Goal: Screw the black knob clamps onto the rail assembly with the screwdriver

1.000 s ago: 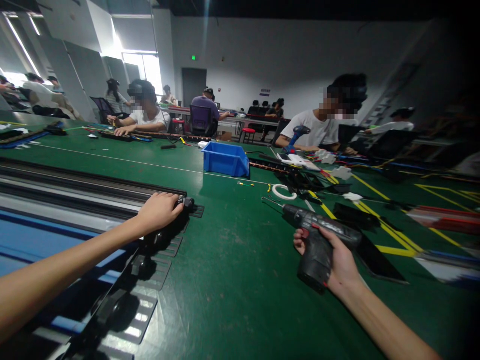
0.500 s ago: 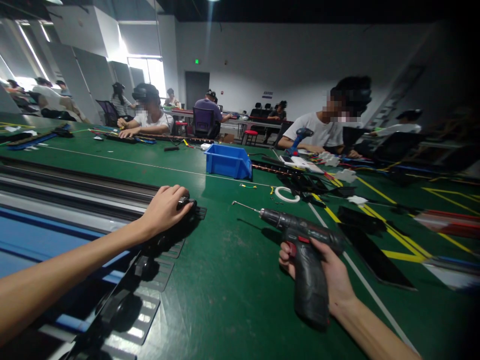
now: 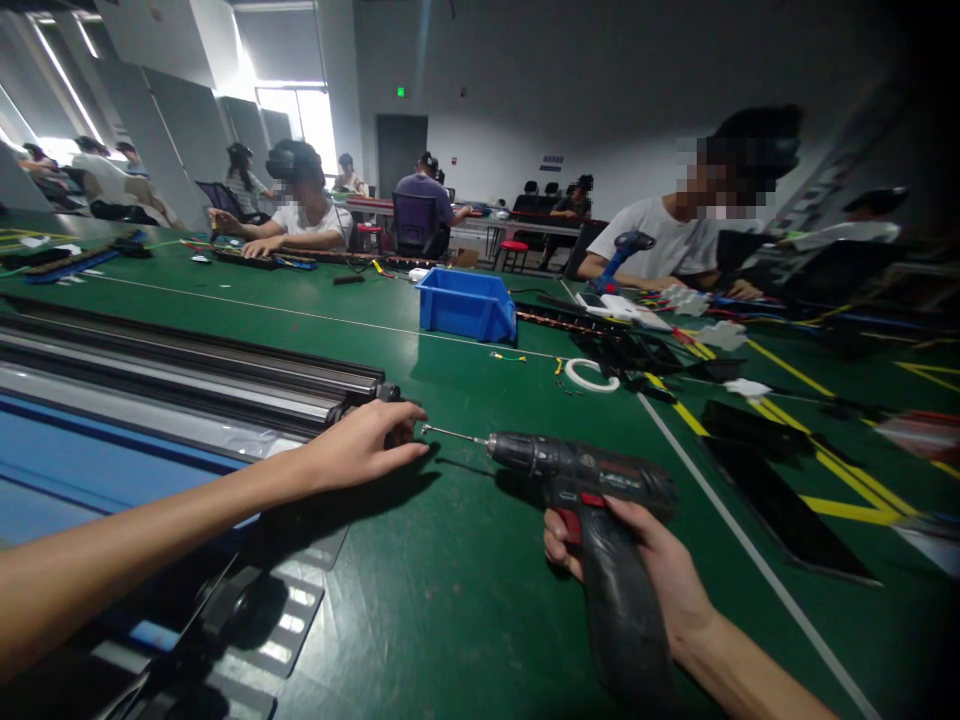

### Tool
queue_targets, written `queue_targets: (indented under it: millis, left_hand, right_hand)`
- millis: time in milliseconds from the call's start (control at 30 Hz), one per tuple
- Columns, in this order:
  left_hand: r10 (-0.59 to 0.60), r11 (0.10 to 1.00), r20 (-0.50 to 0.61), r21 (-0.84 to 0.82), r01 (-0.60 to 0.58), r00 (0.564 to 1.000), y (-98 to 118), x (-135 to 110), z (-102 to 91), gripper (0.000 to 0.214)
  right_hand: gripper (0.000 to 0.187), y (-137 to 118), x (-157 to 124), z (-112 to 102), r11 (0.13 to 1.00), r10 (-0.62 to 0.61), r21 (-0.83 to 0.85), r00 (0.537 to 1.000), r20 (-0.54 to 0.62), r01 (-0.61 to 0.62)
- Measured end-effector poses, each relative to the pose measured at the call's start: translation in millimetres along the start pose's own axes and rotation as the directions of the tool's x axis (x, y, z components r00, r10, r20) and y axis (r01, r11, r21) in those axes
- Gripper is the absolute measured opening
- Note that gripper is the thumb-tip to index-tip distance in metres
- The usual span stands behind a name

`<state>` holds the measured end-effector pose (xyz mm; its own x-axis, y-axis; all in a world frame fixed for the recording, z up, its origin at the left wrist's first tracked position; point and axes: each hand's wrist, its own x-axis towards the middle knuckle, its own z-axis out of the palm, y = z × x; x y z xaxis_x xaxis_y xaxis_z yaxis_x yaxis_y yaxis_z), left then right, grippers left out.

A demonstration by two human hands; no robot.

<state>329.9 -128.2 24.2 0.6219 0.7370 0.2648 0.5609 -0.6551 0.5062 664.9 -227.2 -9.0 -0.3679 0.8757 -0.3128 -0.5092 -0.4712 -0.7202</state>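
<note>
My right hand [image 3: 664, 570] is wrapped round the grip of a black and red power drill [image 3: 592, 470]. Its long thin bit [image 3: 457, 435] points left, with a small screw [image 3: 425, 429] at the tip. My left hand [image 3: 375, 440] is open beside that tip, thumb and forefinger apart on either side of it. Whether they touch the screw I cannot tell. Behind and left of this hand lies a long assembly of black and silver rails [image 3: 225, 375] with a blue panel [image 3: 112, 490]. Slotted black brackets [image 3: 289, 625] stick out along its near end.
A blue bin [image 3: 465, 305] stands ahead on the green table [image 3: 420, 620]. Right of it lie a white ring [image 3: 589, 376], short yellow-green wires [image 3: 510, 357] and a dark flat panel [image 3: 787, 510]. Across the table sit co-workers, one near a blue drill [image 3: 621, 258].
My left hand has left the rail end and moved right to the bit's tip, its fingers spreading. My right hand has brought the drill left. The view has tilted slightly down.
</note>
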Motion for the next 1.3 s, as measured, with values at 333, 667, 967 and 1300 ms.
queue_targets:
  millis: [333, 667, 967, 1300]
  left_hand:
    - [-0.02, 0.992, -0.054, -0.126, 0.013, 0.998, 8, -3, 4.0, 0.02]
    - [-0.153, 0.796, 0.026, -0.589, 0.139, 0.988, 0, 3, 11.5, 0.018]
    - [-0.214, 0.653, 0.105, -0.724, 0.222, 0.971, -3, 7, 7.3, 0.026]
    - [-0.208, 0.662, 0.171, -0.7, 0.267, 0.963, 0, 8, 5.9, 0.034]
  right_hand:
    - [0.041, 1, 0, -1, 0.998, -0.002, -0.064, 0.998, 0.057, 0.005]
    - [0.039, 1, -1, -2, 0.999, -0.01, -0.037, 1.0, 0.012, 0.01]
    - [0.037, 0, -2, -1, 0.999, -0.015, -0.04, 1.0, 0.006, 0.015]
    - [0.037, 0, 0, -1, 0.998, -0.013, -0.054, 1.0, 0.02, 0.014]
